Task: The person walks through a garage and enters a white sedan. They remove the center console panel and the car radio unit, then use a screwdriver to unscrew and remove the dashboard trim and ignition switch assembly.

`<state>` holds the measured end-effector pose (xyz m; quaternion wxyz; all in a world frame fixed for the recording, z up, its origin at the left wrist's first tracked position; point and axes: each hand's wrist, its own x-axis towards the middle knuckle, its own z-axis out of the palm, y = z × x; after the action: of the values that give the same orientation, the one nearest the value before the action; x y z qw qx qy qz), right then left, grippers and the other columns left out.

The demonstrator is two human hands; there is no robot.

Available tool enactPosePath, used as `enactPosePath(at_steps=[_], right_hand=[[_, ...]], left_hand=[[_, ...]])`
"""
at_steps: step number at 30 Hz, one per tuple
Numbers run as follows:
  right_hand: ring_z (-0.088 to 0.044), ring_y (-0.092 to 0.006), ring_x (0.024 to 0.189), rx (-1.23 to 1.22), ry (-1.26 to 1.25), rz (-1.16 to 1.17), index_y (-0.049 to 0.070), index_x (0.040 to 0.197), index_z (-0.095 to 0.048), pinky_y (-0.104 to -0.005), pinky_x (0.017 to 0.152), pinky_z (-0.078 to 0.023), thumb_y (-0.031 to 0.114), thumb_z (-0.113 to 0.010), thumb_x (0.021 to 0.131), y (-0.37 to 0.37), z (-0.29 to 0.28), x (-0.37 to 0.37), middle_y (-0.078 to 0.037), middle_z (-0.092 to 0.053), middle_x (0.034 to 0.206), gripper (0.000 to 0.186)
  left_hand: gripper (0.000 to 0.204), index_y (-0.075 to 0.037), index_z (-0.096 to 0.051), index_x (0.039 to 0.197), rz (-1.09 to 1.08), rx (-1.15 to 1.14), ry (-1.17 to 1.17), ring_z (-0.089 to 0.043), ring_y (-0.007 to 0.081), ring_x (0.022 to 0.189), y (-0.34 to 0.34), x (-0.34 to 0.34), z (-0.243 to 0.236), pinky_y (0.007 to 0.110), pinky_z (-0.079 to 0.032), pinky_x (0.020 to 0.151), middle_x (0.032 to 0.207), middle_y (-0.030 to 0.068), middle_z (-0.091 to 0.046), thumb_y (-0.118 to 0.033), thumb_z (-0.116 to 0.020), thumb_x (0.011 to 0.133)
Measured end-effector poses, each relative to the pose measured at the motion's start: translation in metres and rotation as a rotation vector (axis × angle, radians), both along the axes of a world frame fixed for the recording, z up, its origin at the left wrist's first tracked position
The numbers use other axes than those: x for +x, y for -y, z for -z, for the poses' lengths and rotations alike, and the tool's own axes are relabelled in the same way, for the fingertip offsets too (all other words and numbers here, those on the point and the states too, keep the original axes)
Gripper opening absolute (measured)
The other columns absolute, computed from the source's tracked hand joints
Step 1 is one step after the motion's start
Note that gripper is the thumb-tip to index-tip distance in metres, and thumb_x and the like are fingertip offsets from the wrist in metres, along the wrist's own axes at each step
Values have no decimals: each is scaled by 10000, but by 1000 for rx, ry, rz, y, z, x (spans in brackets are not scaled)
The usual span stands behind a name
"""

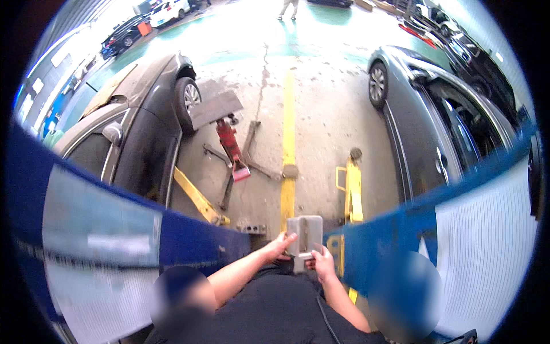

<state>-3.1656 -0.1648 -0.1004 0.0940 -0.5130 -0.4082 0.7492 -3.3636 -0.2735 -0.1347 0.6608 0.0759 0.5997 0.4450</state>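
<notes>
In front of my body I hold a pale grey, box-like object [312,229] with a darker slot-like strip down its middle. Its exact kind does not show. My left hand [279,246] is closed on its left side, the thumb lying over the face. My right hand [323,262] grips the lower right corner. Both forearms come up from the bottom of the view, against my dark clothing [263,307].
Two blue lift columns [366,246] flank me, with papers on them. A dark car [137,120] stands left, a grey car [415,126] right. Ahead are a red stand [228,143] with a flat top, yellow lift arms [353,192] and a yellow floor line [289,126]. A person [288,8] is far off.
</notes>
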Motion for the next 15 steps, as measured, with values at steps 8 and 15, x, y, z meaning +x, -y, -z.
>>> enactPosePath(at_steps=[8,15], right_hand=[[-702,-205,631,80,33,211,52,1289,-569,-344,543,-580,170,-582,1087,-163,28,-141,-119,-735,873,234],[-720,-242,614,7,110,17,2,1200,-591,-357,528,-580,239,-636,1082,-312,-8,-308,-173,-749,836,269]], left_hand=[[1218,-4,-240,1678,199,133,-86,-624,281,1261,-217,-154,27,464,-607,933,1503,187,-563,-658,-853,852],[1100,48,-329,1616,285,133,-255,-619,164,744,-355,-330,35,337,-544,652,1142,155,-690,-579,-846,875]])
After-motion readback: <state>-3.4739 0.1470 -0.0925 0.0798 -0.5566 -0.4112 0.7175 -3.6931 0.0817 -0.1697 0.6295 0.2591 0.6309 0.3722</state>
